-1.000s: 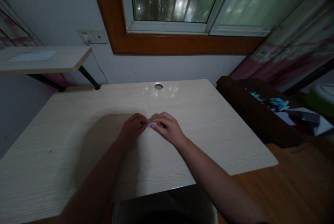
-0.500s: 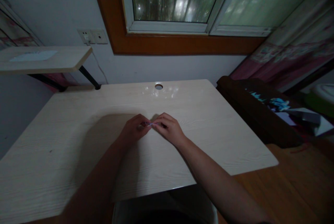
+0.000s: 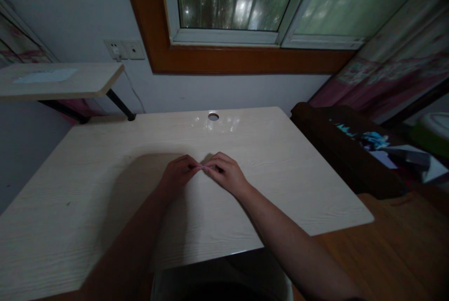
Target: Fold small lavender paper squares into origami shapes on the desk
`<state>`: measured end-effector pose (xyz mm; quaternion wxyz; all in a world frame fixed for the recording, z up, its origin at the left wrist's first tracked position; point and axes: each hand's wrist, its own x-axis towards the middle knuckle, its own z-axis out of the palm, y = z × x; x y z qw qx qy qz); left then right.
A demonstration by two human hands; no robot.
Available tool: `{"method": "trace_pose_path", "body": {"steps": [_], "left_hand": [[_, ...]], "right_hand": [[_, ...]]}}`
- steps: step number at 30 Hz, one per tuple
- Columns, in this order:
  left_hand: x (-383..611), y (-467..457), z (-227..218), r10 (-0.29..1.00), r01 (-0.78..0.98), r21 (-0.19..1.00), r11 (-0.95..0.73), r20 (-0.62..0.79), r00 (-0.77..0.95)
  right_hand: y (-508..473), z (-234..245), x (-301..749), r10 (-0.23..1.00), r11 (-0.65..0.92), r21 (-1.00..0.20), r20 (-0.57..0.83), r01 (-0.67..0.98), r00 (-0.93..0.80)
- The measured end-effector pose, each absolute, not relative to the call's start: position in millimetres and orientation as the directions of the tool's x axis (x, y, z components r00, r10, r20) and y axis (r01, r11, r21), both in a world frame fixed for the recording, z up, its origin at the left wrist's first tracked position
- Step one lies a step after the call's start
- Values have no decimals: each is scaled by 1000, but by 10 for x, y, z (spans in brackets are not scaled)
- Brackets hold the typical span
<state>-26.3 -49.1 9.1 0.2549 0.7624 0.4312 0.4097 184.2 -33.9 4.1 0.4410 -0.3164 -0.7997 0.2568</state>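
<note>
Both my hands meet near the middle of the pale wood-grain desk (image 3: 280, 189). The thumb and fingers of my left hand (image 3: 177, 174) are pinched together, and so are those of my right hand (image 3: 227, 172). Between the fingertips shows a sliver of a small, thin, pinkish-purple item (image 3: 203, 167); most of it is hidden by the fingers, and its kind cannot be made out. Each hand grips one end of it, just above the desk top. A broad shadow falls on the desk to the left of my hands.
A raised shelf (image 3: 63, 87) on black legs stands at the desk's back left, bearing a whitish sheet (image 3: 45, 75). A round cable hole (image 3: 213, 117) is near the back edge. Right of the desk, a dark wooden piece of furniture (image 3: 315, 137) holds blue items and papers.
My left fingertips have shifted and closed in tighter on the small item, so less of it shows. The right hand has hardly moved.
</note>
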Motion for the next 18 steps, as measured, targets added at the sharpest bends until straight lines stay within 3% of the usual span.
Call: {"method": "trace_pose_path", "body": {"steps": [14,18], "left_hand": [[-231,-494,110,864,488,713,-503,411,289],[-241,-506,124,852,428,739,-521,417,316]], "right_hand": [[-335,64,1832,794,567,-792,451,226,-408],[-301,77,1838,828,501,-842,400,199,-393]]}}
